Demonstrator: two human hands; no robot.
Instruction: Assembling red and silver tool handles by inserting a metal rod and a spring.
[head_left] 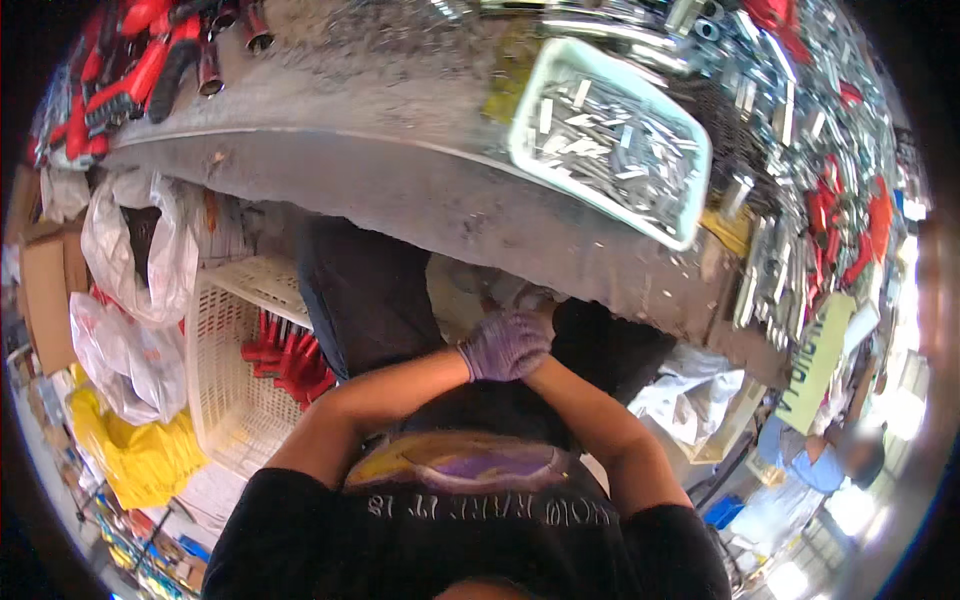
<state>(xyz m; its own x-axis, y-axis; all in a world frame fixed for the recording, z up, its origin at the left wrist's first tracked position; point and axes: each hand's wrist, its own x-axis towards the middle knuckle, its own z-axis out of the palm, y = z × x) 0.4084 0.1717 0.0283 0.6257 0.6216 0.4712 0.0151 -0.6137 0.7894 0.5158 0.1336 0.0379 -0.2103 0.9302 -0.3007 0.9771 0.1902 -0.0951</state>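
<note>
My left hand (487, 353) and my right hand (532, 332), both in purple-grey knitted gloves, are together over my lap, below the bench edge. The left hand's fingers are curled and pressed against the right hand. The right hand's fingers are hidden in the overlap. Whether anything lies between the palms does not show. Beyond the hands, above on the workbench (400, 185), a pale green tray (690, 215) holds many small flat metal pieces. It sits close to the bench's front edge, apart from both hands.
Red-handled tools (140, 85) lie at the far left of the bench; loose metal parts (770, 110) pile up at right. Below left stands a cream plastic crate (205, 370) with red pieces, beside white bags (130, 350) and a yellow bag (135, 445). A person (810, 455) is at far right.
</note>
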